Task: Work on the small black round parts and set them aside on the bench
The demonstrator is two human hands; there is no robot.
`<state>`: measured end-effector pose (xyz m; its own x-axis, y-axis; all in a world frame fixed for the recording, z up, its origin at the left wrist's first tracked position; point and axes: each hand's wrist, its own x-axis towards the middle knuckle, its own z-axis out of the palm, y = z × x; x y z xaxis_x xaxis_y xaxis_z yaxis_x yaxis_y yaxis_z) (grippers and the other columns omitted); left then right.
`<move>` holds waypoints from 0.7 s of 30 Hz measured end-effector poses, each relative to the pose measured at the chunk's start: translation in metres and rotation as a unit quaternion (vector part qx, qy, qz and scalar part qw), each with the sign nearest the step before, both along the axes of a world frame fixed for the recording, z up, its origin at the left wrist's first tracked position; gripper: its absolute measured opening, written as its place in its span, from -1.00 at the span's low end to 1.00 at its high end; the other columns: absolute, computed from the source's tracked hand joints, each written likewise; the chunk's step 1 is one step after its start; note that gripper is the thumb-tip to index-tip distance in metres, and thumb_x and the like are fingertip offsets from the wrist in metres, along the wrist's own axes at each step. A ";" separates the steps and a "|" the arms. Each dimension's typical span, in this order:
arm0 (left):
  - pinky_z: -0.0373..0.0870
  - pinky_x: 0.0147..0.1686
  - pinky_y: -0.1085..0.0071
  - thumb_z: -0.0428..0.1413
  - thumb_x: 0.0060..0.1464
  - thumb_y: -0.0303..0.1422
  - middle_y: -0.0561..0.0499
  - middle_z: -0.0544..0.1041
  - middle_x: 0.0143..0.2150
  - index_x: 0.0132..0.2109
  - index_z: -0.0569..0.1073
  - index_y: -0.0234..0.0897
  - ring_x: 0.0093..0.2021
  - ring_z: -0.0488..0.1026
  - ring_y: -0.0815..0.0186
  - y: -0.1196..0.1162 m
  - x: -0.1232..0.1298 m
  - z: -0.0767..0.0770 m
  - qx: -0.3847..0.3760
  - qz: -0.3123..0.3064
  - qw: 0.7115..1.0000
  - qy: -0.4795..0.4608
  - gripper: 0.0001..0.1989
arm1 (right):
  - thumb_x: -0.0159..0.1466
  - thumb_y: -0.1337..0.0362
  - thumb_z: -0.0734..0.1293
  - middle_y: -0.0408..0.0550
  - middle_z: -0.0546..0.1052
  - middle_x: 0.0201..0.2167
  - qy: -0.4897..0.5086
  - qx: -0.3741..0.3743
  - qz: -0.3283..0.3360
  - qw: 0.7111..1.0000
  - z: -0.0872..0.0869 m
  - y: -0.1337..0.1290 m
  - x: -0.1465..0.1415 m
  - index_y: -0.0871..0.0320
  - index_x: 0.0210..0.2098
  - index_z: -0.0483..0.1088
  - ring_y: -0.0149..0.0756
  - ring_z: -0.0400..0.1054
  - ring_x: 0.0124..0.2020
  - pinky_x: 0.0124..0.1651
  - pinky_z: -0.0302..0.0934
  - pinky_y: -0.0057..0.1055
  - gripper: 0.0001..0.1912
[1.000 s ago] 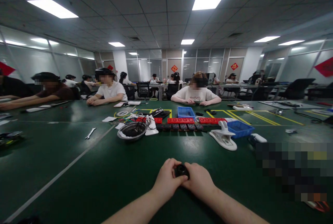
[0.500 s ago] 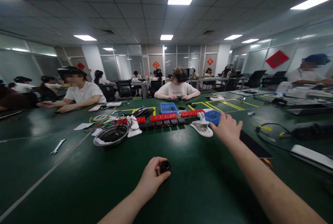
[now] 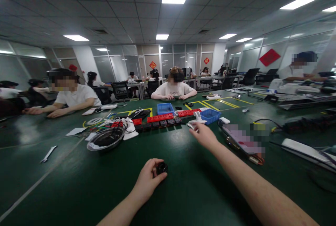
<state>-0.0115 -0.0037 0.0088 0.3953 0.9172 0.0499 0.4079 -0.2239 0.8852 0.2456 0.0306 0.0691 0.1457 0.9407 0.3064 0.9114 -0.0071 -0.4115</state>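
My left hand point(image 3: 147, 180) pinches a glossy black round piece point(image 3: 161, 167) between thumb and fingers, its round opening facing up, just over or on the smooth green tabletop point(image 3: 181, 198). My right hand point(image 3: 204, 135) reaches forward to a smooth white clip point(image 3: 200, 118), fingers loosely curved over its rounded base; I cannot tell whether they grip it. Just behind the clip sits a blue open-topped bin point(image 3: 210, 116). Glossy red socket strips point(image 3: 160, 117) run left of it, towards a shiny round metal bowl point(image 3: 90, 146) heaped with dark cables. A slim metal wrench point(image 3: 49, 154) lies farther left.
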 end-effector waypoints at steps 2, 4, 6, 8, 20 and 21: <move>0.17 -0.45 0.50 0.09 -0.13 -0.36 0.05 0.29 -0.35 -0.15 0.31 -0.29 -0.46 0.21 0.40 0.001 0.000 -0.001 0.010 0.000 1.000 -0.004 -0.67 | 0.13 0.12 0.17 -0.05 0.42 -0.33 0.046 -0.103 0.185 0.976 -0.011 -0.005 -0.027 0.18 -0.15 0.29 -0.30 0.29 -0.32 -0.27 0.14 -0.41 -0.64; 0.16 -0.47 0.51 0.09 -0.14 -0.36 0.06 0.28 -0.36 -0.17 0.31 -0.29 -0.48 0.20 0.41 0.001 0.001 -0.001 0.020 0.001 1.000 -0.006 -0.69 | 0.08 0.16 0.25 -0.11 0.41 -0.32 0.090 -0.198 0.317 0.923 -0.023 -0.011 -0.046 0.14 -0.10 0.26 -0.37 0.29 -0.35 -0.30 0.15 -0.47 -0.60; 0.15 -0.50 0.52 0.10 -0.16 -0.37 0.07 0.27 -0.37 -0.19 0.32 -0.30 -0.50 0.18 0.43 0.000 0.001 0.000 0.029 0.006 1.000 -0.006 -0.69 | 0.02 0.22 0.31 -0.12 0.39 -0.26 0.115 -0.242 0.374 0.888 -0.031 -0.017 -0.058 0.12 -0.02 0.18 -0.40 0.27 -0.35 -0.33 0.16 -0.50 -0.47; 0.13 -0.51 0.53 0.11 -0.18 -0.38 0.07 0.27 -0.37 -0.20 0.34 -0.30 -0.50 0.17 0.43 0.000 0.002 0.002 0.033 0.005 0.999 -0.005 -0.70 | -0.02 0.27 0.34 -0.13 0.36 -0.23 0.131 -0.262 0.401 0.868 -0.033 -0.022 -0.064 0.09 0.02 0.12 -0.40 0.26 -0.34 -0.34 0.15 -0.51 -0.39; 0.11 -0.50 0.54 0.18 -0.25 -0.39 0.08 0.28 -0.37 -0.26 0.40 -0.27 -0.47 0.19 0.43 -0.001 0.001 0.002 0.051 -0.029 0.998 -0.009 -0.70 | -0.02 0.33 0.33 -0.22 0.33 -0.44 0.106 -0.233 0.430 0.866 -0.048 -0.019 -0.073 0.20 -0.32 0.33 -0.44 0.20 -0.42 -0.40 0.07 -0.56 -0.76; 0.11 -0.50 0.55 0.18 -0.26 -0.38 0.08 0.28 -0.36 -0.27 0.40 -0.27 -0.48 0.19 0.43 -0.001 0.001 0.002 0.052 -0.026 0.998 -0.010 -0.70 | -0.03 0.31 0.34 -0.22 0.33 -0.45 0.114 -0.237 0.421 0.868 -0.050 -0.019 -0.073 0.20 -0.33 0.32 -0.44 0.20 -0.43 -0.42 0.06 -0.57 -0.75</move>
